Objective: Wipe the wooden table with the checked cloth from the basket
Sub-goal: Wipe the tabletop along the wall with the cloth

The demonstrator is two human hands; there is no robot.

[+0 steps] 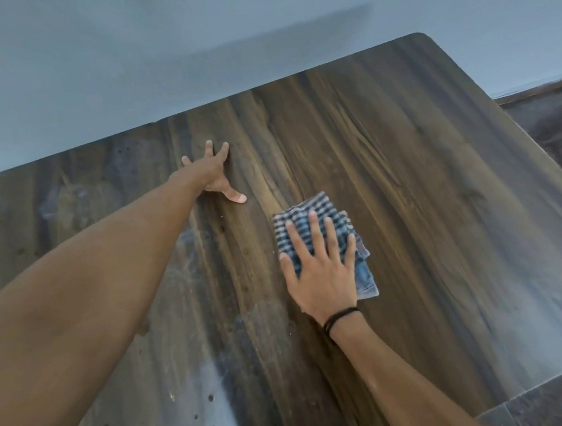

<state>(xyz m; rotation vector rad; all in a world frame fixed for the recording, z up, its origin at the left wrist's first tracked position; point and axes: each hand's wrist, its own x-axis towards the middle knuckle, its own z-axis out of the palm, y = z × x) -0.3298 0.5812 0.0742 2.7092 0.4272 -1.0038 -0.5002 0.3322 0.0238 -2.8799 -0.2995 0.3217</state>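
— As far as my feed shows, the bench is a dark brown wood-grain board, streaked lengthwise. It has a rounded corner in the upper right of the frame, and pale dusty smears and small dark specks down the lower left.

— And the cloth?

— I see the checked cloth just right of centre, lying flat on the bench, folded into a rough rectangle. The top shows small blue-and-white checks, and a plainer blue layer with a stitched hem sticks out at its lower right edge. It looks soft and a little crumpled.

— Hands?

— The right hand lies flat on the cloth, fingers straight and spread, palm pressing down, nothing curled round it. A thin black band circles that wrist. The left hand is stretched toward the upper middle of the frame with its fingers splayed. Its fingertips and thumb touch bare wood apart from the cloth, and it holds nothing.

— Surroundings?

— A smooth, pale blue-grey wall fills the top, and dark floor tiles show at the lower right corner.
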